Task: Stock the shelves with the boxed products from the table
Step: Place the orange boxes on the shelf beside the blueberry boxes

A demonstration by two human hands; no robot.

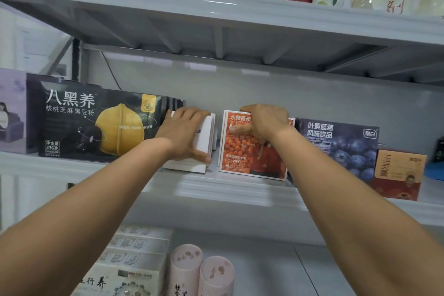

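The orange box [242, 154] stands upright on the middle shelf [240, 190], pinched at its top edge by the right hand [264, 122], thumb on the front face. Just beside it, across a narrow gap, the white boxes [204, 142] are held by the left hand [185, 134], fingers hooked over their top and thumb at the lower corner. With the black box [96, 118] and blueberry box [348, 149] flanking them, this row looks nearly filled; the surface is out of view, so what remains cannot be told.
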